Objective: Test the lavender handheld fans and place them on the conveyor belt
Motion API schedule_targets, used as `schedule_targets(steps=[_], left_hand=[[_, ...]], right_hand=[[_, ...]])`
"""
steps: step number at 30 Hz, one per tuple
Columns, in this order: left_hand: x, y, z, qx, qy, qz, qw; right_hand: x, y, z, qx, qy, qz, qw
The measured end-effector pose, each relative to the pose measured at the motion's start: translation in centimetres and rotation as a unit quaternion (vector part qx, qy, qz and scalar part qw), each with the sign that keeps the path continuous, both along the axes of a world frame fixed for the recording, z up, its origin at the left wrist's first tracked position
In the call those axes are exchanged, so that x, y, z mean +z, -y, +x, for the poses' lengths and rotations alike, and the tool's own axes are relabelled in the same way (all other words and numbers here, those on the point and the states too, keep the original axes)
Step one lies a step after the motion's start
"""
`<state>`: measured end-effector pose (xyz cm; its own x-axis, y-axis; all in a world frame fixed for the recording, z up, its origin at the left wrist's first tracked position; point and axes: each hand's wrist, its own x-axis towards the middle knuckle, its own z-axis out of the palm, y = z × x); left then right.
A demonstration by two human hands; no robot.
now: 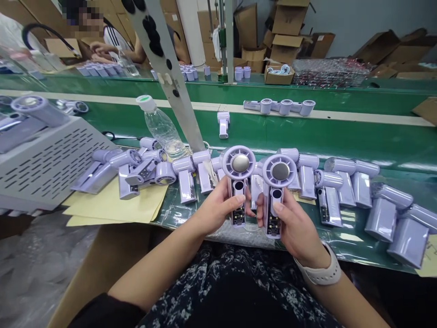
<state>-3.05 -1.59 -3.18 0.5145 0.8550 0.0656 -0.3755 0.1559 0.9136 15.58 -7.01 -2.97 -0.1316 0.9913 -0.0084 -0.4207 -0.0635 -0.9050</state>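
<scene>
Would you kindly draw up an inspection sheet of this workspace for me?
Surface: green, glossy bench; yellow sheets at left.
Job's things: lilac device and second lilac device, circuitry exposed; similar devices lie on both sides.
Clutter: clear bottle with white cap; perforated case at left, devices on top.
Grips: left grip and right grip each hold one device.
Cables: coiled cable in a small box at back.
Surroundings: co-worker at far left; cardboard boxes stacked behind.

The site is a factory assembly workshop, indicated by the green-topped bench (355,224), many identical handheld fans (239,166), stacked cartons (286,47) and a co-worker (115,38).
</scene>
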Motion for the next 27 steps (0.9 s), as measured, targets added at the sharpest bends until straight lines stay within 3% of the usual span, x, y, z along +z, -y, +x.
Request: schedule_targets(steps=[9,17,23,27], left_hand=[[0.2,-0.3,0.9,0.03,-0.038,-0.048,0.998],[0.3,0.0,0.9,0.034,-0.042,-0.02,0.998],[-0.1,0.2,1.0,0.066,-0.055,-0.057,0.995],[-0.3,0.2,1.2,0.048,-0.026,-0.083,0.995]], right_hand=[[0.4,0.2,0.3,-0.01,-0.05,-0.008,0.999],[0.8,0.1,0.5,-0.016,-0.027,0.002,0.999],[-0.2,0.1,0.7,-0.013,-0.095,-0.062,0.993],[-0.5,0.1,0.9,-0.035,-0.1,-0.101,0.989]])
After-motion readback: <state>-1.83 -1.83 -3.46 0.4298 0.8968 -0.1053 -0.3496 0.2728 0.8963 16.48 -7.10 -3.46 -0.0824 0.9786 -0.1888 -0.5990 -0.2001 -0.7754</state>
